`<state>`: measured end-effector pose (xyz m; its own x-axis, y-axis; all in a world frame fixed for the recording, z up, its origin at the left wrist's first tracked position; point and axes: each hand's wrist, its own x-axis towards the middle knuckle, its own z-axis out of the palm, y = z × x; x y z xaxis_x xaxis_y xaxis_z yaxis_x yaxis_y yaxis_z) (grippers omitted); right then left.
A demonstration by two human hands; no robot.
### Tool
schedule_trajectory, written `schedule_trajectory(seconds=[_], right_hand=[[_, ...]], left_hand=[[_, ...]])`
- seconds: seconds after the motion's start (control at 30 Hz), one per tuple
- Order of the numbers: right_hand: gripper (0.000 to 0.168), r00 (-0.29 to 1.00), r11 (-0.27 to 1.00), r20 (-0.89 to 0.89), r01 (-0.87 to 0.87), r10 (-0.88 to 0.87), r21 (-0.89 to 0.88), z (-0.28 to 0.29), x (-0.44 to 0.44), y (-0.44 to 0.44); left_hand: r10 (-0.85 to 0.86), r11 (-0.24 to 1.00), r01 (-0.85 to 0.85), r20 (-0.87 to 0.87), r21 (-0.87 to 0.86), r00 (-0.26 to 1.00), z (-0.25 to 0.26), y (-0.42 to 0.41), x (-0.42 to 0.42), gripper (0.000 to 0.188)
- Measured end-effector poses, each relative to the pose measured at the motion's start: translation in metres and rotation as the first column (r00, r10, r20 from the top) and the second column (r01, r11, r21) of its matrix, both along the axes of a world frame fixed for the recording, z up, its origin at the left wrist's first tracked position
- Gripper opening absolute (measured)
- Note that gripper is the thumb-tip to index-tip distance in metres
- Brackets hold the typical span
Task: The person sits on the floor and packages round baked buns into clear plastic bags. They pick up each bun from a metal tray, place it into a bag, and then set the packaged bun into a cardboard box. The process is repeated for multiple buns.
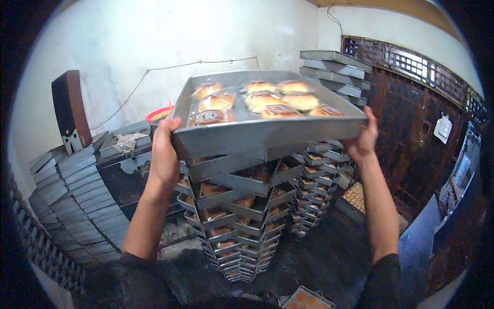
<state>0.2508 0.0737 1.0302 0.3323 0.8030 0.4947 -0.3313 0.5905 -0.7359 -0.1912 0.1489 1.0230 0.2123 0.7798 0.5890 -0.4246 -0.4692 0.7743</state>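
Note:
A deep metal baking tray [270, 133] is held up in front of me, tilted slightly, with my left hand [165, 152] gripping its left side and my right hand [364, 137] its right side. Several browned buns [266, 101] in clear wrappers lie in it, in two groups with a bare strip between them. Directly under the tray rises a tall stack of metal trays [247, 201], laid crosswise and holding baked goods. Whether the held tray touches the stack cannot be told.
Another stack of filled trays [314, 185] stands behind, and metal trays [335, 71] are piled at the back right. Many stacked tins [77, 193] fill the left. A tray of small pieces [353, 201] lies low right, a tray of round items [307, 299] at the bottom.

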Motion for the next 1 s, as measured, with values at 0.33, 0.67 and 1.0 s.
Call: schedule_trajectory(seconds=[0.33, 0.67, 1.0], right_hand=[[0.095, 0.899, 0.986, 0.411, 0.168, -0.154, 0.0, -0.05, 0.001, 0.169], [0.077, 0.849, 0.921, 0.363, 0.379, -0.383, 0.087, -0.125, -0.003, 0.131], [0.041, 0.653, 0.086, 0.546, 0.598, 0.525, -0.797, -0.722, -0.142, -0.32]], left_hand=[[0.45, 0.862, -0.451, 0.061, 0.231, 0.891, -0.068, 0.097, -0.003, 0.064], [0.545, 0.749, -0.57, 0.176, 0.338, 0.82, -0.161, 0.14, 0.001, 0.066], [-0.298, 0.922, -0.306, -0.94, -0.239, -0.164, -0.688, -0.022, -0.012, 0.053]])
